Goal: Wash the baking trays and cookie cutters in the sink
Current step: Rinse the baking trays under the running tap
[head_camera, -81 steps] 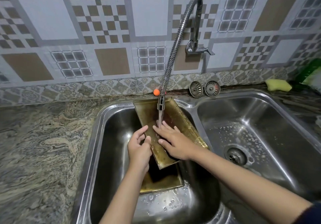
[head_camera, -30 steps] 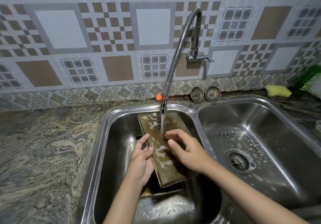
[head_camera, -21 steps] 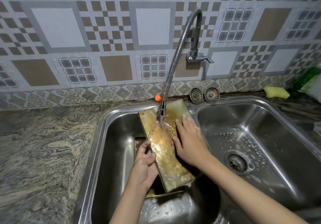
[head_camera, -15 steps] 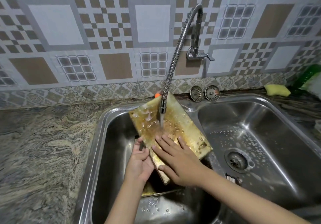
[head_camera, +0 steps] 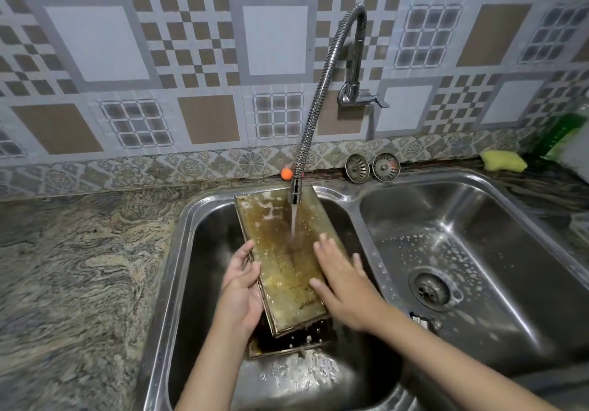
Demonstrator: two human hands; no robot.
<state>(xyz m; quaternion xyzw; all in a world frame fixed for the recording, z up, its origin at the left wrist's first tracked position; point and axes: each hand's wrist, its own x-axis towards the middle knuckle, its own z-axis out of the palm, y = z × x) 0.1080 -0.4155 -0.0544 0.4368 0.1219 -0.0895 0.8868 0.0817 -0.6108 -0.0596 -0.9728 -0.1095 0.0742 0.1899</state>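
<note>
Two hands work one tray (head_camera: 287, 260) under the tap (head_camera: 295, 191); left hand (head_camera: 239, 286) grips its edge; right hand (head_camera: 342, 280) lies flat, fingers spread.

A rectangular, brownish-gold baking tray (head_camera: 288, 260) stands tilted in the left basin of the sink (head_camera: 178, 270), centre of the frame, its far end leaning near the basin's back rim and its near end lower. It is wet and stained, with patches of suds near the top. Under its lower end lies a second, darker tray (head_camera: 287, 342), flat and mostly hidden.
</note>
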